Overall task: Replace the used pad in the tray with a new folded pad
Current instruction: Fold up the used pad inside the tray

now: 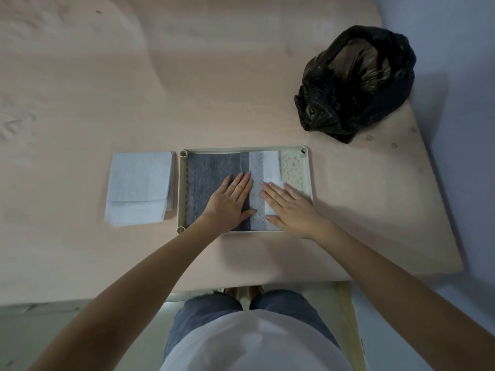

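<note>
pressing our left hand (230,202) and right hand (290,207), fingers flat and released, on the pad (211,170) inside the tray (182,188), likely to seat it.

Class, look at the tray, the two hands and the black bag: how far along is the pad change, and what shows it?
Early or mid-job, by the look of it. Done: nothing clearly; the folded white pads lie on the table left of the tray. In hand: the left hand and right hand lie flat on the grey pad in the tray. Left: whichever pad work remains; what the black bag holds cannot be seen.
</note>
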`<state>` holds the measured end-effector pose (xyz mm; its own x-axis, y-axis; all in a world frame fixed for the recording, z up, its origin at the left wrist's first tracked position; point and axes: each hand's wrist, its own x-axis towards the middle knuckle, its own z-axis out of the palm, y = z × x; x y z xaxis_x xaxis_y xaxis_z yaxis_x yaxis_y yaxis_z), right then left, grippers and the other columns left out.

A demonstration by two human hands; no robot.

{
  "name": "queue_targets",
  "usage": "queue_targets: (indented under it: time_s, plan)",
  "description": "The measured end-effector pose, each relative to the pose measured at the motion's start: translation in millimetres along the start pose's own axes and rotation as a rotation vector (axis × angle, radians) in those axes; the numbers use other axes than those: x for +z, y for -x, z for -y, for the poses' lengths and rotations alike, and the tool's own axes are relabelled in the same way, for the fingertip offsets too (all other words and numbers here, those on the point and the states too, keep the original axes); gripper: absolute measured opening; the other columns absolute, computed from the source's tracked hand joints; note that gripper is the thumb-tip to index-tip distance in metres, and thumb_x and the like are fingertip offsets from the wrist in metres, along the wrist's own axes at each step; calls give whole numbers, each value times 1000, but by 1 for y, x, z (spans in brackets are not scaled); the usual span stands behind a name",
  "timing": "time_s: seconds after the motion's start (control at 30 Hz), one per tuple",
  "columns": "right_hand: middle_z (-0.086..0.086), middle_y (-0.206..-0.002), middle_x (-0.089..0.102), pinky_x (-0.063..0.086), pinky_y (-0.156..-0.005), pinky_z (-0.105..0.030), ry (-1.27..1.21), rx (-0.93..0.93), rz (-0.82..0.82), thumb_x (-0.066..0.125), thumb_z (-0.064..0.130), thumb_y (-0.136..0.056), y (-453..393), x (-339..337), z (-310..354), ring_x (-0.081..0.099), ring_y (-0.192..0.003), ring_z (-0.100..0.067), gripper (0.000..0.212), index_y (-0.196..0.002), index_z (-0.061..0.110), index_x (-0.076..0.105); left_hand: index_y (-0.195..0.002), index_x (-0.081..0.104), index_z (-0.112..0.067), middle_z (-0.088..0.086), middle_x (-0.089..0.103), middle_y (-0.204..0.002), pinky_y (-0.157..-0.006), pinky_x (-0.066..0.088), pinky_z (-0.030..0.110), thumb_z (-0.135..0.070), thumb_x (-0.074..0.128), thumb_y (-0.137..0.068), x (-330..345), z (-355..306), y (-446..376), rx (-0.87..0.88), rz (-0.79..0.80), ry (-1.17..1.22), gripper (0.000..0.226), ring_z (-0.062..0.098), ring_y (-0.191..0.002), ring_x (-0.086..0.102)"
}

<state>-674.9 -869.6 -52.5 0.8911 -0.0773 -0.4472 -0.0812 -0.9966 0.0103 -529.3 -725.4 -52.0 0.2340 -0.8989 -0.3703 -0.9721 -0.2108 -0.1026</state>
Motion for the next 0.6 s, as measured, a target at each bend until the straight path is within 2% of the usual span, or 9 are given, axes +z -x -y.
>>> queue_targets:
  time_s: [0.17, 0.23, 0.33, 0.43, 0.47, 0.53, 0.6]
  plan:
    - [-4, -157, -22, -14, -117, -38, -46, 61, 80, 8, 53, -98, 12, -4, 0, -22, -143, -15, 68, -147, 13, -17, -147, -14, -7, 8, -13, -158, -119, -2, 42, -59, 6, -94, 3, 1, 3, -49, 14, -9, 77, 21, -146, -11]
    - [-4, -158, -17, -12, -118, -37, -88, 96, 64, 9, 53, -98, 15, -7, 4, -18, -144, -15, 68, -149, 12, -11, -149, -8, -7, 8, -9, -158, -119, -1, 42, -58, 10, -95, 2, -1, 6, -75, 4, 71, 76, 22, -146, -9]
    - [-7, -159, 12, 6, -120, -38, -172, 149, -139, 21, 46, -100, 11, -19, 19, 9, -147, -20, 62, -150, 8, 16, -150, 7, -9, 8, 4, -159, -120, 2, 39, -51, 21, -99, 4, 2, 20, -179, -112, 244, 68, 22, -146, 0]
    - [-12, -137, 49, 34, -104, -38, -258, 80, -316, 39, 30, -97, -5, -38, 52, 46, -126, -29, 43, -133, 6, 46, -147, 22, -7, 12, 20, -156, -116, 16, 39, -34, 35, -99, 7, 19, 38, -357, -208, 336, 57, 27, -144, 17]
    - [-11, -128, 54, 39, -97, -38, -270, 53, -326, 43, 26, -95, -12, -44, 64, 51, -117, -29, 39, -127, 6, 50, -145, 27, -6, 14, 25, -153, -112, 24, 40, -28, 39, -97, 7, 25, 44, -411, -221, 380, 54, 30, -140, 25]
    - [-11, -119, 56, 43, -84, -39, -313, 44, -292, 45, 24, -92, -28, -56, 90, 54, -108, -30, 33, -120, 7, 53, -136, 39, -3, 19, 38, -141, -92, 41, 42, -15, 45, -92, 5, 39, 52, -497, -257, 516, 46, 37, -122, 44]
    - [-12, -115, 57, 44, -74, -37, -389, 69, -241, 47, 24, -92, -43, -66, 111, 56, -104, -32, 29, -114, 8, 53, -125, 47, -2, 19, 48, -126, -75, 44, 43, -6, 46, -88, 1, 51, 54, -556, -274, 672, 38, 38, -104, 53]
